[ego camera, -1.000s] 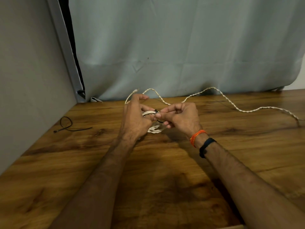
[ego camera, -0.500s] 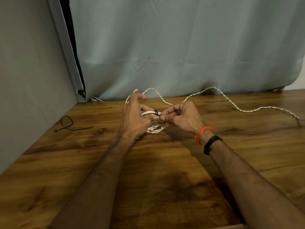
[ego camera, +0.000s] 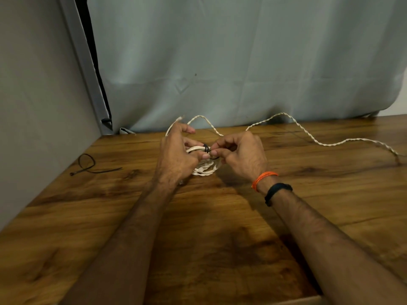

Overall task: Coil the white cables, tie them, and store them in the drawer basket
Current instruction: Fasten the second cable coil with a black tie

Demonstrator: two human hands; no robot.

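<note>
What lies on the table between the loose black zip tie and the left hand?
Head view: only bare wood of the table between the zip tie and the left hand.

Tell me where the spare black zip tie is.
In the head view, the spare black zip tie lies looped on the wooden table, far left by the wall, well left of the left hand.

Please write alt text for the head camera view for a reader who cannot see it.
Over a wooden table, the left hand grips a coil of white cable while the right hand pinches a black tie wrapped around it. Uncoiled cable trails right, and a spare black tie lies at left.
</note>
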